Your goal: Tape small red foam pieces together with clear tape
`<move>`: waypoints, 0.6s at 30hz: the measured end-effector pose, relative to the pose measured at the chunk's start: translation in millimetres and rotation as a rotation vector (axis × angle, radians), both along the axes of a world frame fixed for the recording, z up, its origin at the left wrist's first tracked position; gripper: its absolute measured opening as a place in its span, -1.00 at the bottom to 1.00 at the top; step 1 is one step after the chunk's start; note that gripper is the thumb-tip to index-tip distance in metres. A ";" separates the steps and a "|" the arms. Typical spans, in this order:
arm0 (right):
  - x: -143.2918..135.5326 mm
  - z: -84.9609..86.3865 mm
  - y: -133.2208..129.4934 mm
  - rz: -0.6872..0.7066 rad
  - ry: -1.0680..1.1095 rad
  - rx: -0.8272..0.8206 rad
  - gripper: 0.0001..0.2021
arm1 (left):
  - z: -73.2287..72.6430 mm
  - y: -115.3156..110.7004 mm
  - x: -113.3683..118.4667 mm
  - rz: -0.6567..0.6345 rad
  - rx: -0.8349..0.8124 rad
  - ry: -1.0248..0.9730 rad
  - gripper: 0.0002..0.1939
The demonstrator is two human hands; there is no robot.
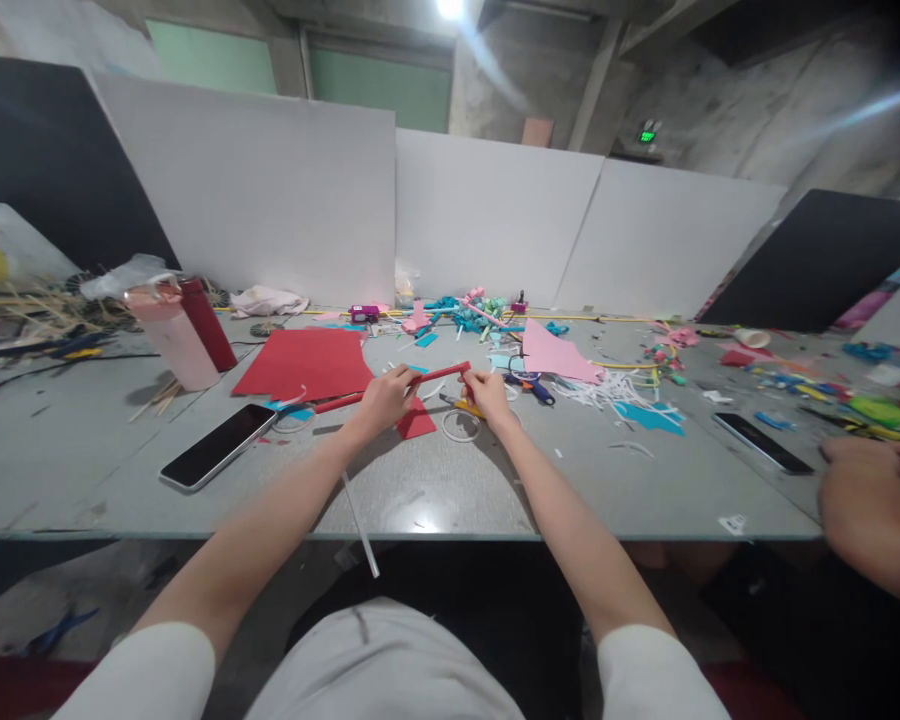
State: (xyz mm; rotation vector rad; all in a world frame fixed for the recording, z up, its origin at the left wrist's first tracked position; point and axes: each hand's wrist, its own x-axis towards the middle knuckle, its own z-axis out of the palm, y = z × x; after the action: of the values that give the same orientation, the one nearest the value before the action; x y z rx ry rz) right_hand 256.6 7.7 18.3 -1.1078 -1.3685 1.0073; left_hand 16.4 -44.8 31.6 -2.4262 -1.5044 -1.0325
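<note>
A thin red paper tube spans the space between my two hands just above the table. My left hand is closed on its left end, and the fingers of my right hand pinch its right end. Below the tube lies a small red paper piece. Another red rolled strip lies to the left of my left hand. Close under my right hand are a white ring and a yellow tool, partly hidden. A large red sheet rests behind my left hand.
A phone and a pink bottle stand left. Pink paper, white paper shreds and blue scraps lie right. A white strip overhangs the front edge. Another person's hand is far right, near a second phone.
</note>
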 end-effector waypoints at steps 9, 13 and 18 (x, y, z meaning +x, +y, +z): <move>-4.1 1.5 1.0 0.086 0.245 0.156 -0.67 | -3.3 5.0 -4.3 -0.048 0.068 0.000 -0.72; -2.6 2.0 -0.5 0.151 0.245 0.175 -0.56 | -0.9 6.1 -6.8 -0.083 0.094 -0.034 -0.72; -3.5 4.8 -6.2 0.226 0.256 0.148 -0.48 | 6.3 0.1 -6.0 -0.002 0.100 -0.106 -0.65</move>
State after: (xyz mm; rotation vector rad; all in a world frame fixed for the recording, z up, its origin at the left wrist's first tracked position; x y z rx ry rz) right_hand 253.1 1.6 23.2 -0.6988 -1.3543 1.1474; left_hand 10.3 -44.7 37.9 -2.3402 -1.4437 -1.2234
